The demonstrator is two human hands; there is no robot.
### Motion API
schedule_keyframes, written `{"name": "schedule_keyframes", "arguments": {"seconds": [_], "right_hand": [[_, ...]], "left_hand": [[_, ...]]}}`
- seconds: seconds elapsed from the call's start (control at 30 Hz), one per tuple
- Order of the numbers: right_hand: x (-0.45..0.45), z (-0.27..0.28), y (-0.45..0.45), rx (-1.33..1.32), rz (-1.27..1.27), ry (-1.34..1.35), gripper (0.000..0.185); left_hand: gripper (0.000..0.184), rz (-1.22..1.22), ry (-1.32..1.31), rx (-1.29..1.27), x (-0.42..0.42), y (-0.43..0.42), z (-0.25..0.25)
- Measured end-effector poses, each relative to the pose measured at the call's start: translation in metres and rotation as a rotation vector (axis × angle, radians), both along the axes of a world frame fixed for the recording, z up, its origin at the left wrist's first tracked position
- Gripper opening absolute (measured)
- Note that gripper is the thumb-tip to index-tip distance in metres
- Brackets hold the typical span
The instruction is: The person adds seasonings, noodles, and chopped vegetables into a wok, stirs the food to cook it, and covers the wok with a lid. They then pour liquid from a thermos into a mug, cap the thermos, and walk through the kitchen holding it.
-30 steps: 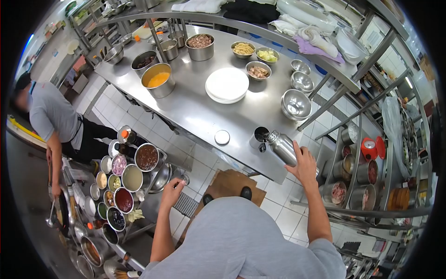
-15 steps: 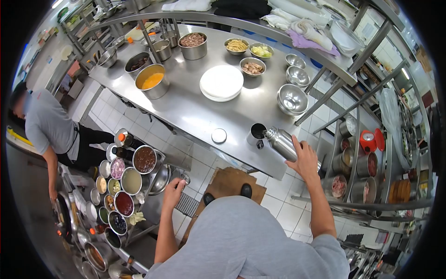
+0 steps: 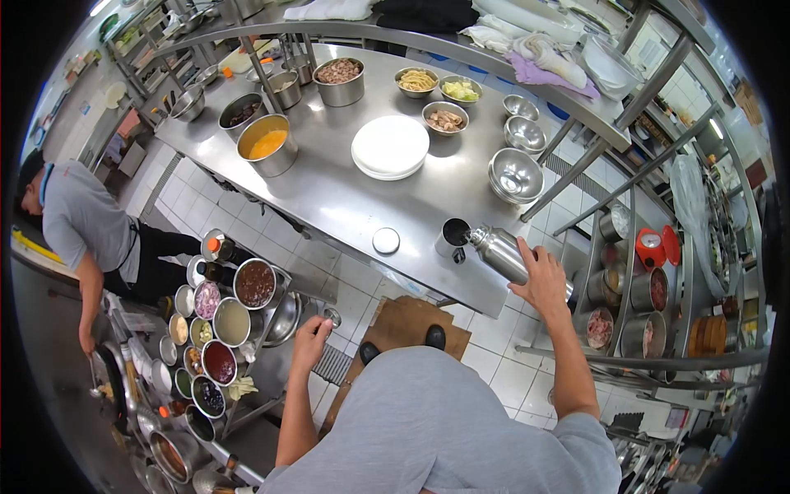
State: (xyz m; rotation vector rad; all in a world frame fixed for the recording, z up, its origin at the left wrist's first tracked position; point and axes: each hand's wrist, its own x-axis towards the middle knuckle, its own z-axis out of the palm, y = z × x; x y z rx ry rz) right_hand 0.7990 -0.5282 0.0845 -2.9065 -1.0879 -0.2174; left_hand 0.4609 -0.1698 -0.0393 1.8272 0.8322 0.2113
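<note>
My right hand (image 3: 543,281) is closed around a steel flask (image 3: 502,255), tilted with its mouth at the rim of a metal cup (image 3: 451,240). The cup stands upright near the front edge of the steel table and looks dark inside; I cannot make out any liquid running. My left hand (image 3: 309,342) is held low, off the table's front edge, pinching a small round metal cap (image 3: 332,317). A round white-topped lid (image 3: 386,240) lies on the table left of the cup.
A stack of white plates (image 3: 390,146) sits mid-table, with food bowls (image 3: 445,118) behind and empty steel bowls (image 3: 516,174) to the right. Pots of sauce (image 3: 220,362) crowd a rack at left. Beyond it, a person (image 3: 90,206) bends over a wok.
The flask stays tilted at the cup, and both my hands hold nearly the same pose. At the left, the other person's head has turned and a ladle shows near their hand.
</note>
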Motion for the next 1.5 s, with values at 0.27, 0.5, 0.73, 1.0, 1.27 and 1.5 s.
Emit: {"name": "schedule_keyframes", "arguments": {"seconds": [0.27,0.5,0.73,1.0,1.27,1.5], "right_hand": [[0.001,0.004,0.002,-0.013,-0.01,0.004,0.102],[-0.001,0.007,0.003,-0.019,0.001,-0.01,0.102],[-0.001,0.009,0.005,-0.017,-0.005,-0.001,0.103],[-0.005,-0.078,-0.004,0.379,-0.017,0.202,0.104],[-0.008,-0.132,0.025,1.063,-0.164,0.224,0.114],[0.012,-0.153,0.035,1.248,-0.231,0.407,0.105]], "left_hand": [[0.028,-0.013,-0.007,0.029,-0.002,0.003,-0.002],[0.027,-0.013,-0.001,0.054,-0.001,0.003,0.001],[0.027,-0.016,0.016,0.047,-0.003,0.001,-0.001],[0.029,-0.026,-0.05,0.099,0.038,-0.013,0.036],[0.026,-0.197,-0.196,0.053,0.137,-0.058,0.093],[0.02,-0.499,-0.47,0.443,0.243,-0.124,0.159]]}}
